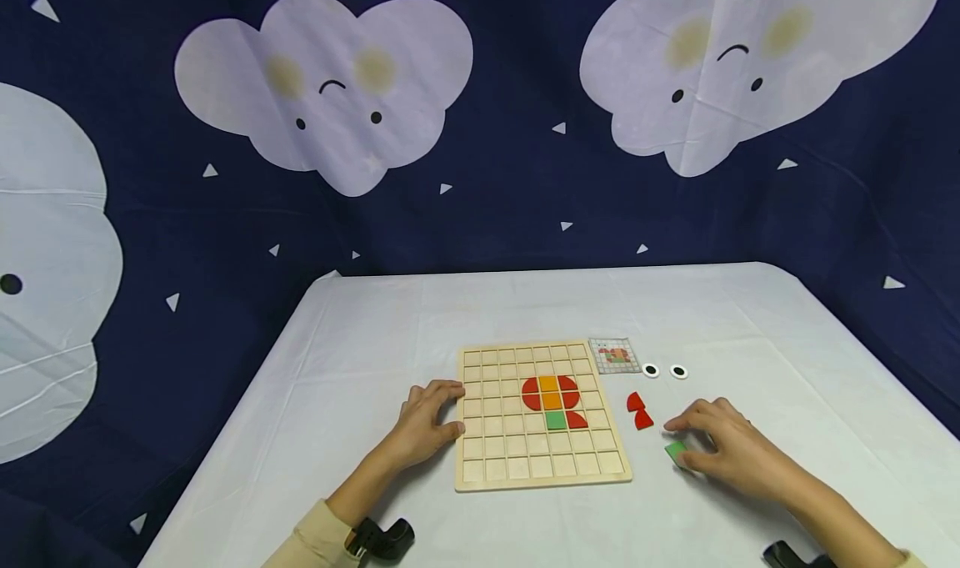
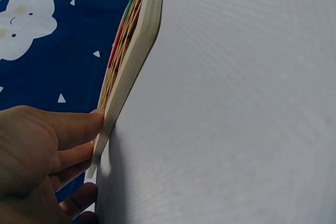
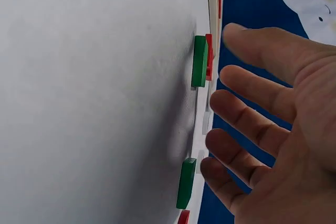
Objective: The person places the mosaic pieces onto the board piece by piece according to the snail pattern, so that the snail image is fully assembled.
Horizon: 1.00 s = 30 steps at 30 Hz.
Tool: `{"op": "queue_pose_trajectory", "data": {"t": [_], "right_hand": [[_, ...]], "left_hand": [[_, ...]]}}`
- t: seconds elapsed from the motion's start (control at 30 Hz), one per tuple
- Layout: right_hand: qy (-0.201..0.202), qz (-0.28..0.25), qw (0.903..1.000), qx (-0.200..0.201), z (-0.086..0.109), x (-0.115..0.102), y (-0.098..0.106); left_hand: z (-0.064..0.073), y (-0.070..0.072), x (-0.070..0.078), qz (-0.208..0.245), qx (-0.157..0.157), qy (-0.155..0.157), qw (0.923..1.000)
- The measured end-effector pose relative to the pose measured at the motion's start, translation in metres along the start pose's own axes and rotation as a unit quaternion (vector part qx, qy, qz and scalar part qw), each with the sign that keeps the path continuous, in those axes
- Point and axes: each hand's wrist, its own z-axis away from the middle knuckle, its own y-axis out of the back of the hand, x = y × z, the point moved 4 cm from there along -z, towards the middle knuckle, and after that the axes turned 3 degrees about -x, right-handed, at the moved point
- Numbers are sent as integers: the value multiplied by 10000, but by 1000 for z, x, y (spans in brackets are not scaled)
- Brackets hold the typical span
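A wooden grid board (image 1: 480, 447) lies on the white table. Set in it are red quarter-circle tiles (image 1: 531, 401), orange squares (image 1: 550, 399) and a green square (image 1: 555, 419). My left hand (image 1: 423, 422) touches the board's left edge with thumb and fingertips spread along it; the left wrist view shows the thumb (image 2: 81, 127) against the rim. To the right of the board, my right hand (image 1: 731, 447) hovers, fingers loosely extended, over a green tile (image 1: 674, 450). Past its fingers, the right wrist view shows that green tile (image 3: 199, 61) and a second green tile (image 3: 186, 183).
Two loose red quarter-circle tiles (image 1: 643, 419) lie between the board and my right hand. A small pattern card (image 1: 615, 355) sits by the board's far right corner, with two round eye pieces (image 1: 678, 372) beside it. A dark blue cloud-print cloth (image 1: 517, 218) hangs behind the table.
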Motion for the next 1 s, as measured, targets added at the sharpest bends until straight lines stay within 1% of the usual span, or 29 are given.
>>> {"op": "queue_pose_trajectory", "data": {"t": [0.13, 0.27, 0.37, 0.57, 0.67, 0.83, 1.0], "right_hand": [[160, -100, 9998, 25, 4, 2, -2], [159, -144, 9996, -191, 4, 3, -4], [214, -116, 9994, -239, 5, 3, -5], [479, -54, 9988, 75, 6, 2, -7], [527, -45, 9984, 193, 7, 3, -8], [501, -92, 9985, 220, 7, 4, -10], [296, -160, 9994, 68, 5, 3, -10]], "left_hand": [[-1, 0, -1, -20, 3, -11, 10000], [0, -1, -2, -43, 8, -31, 10000], [0, -1, -2, -55, 17, -33, 10000], [0, -1, -1, -61, 33, -66, 10000], [0, 0, -1, -49, 35, -63, 10000], [0, 0, -1, -58, 49, -74, 9999], [0, 0, -1, -76, 55, -108, 9999]]}}
